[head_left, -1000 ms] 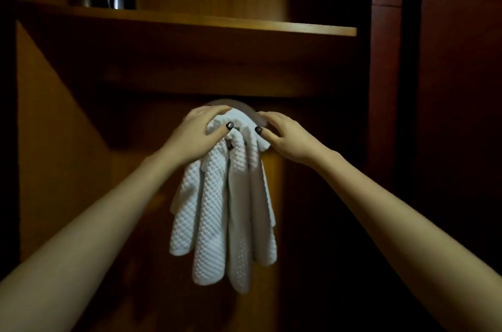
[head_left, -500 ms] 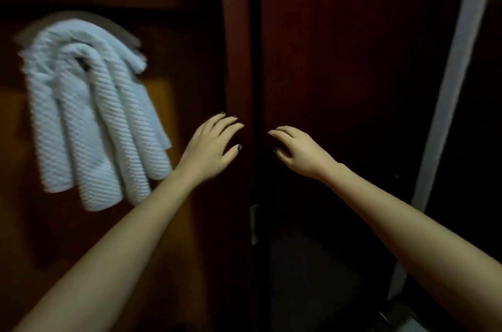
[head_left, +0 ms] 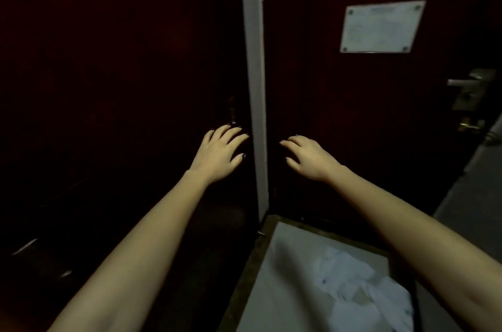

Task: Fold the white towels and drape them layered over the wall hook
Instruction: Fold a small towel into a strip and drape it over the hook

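White towels are out of view; left hand (head_left: 220,154) and right hand (head_left: 309,159), grips apart and empty, flank a pale vertical strip (head_left: 254,73). Far right, a pale rectangular plaque (head_left: 381,27) sits on a dark door (head_left: 326,82); near right, a white-lined bin (head_left: 279,291).

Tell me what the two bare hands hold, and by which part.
Nothing: the bare left hand and bare right hand are both empty, fingers relaxed.

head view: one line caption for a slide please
Left hand and right hand reach out open and empty toward dark panels beside a pale vertical strip; a lined bin sits below.
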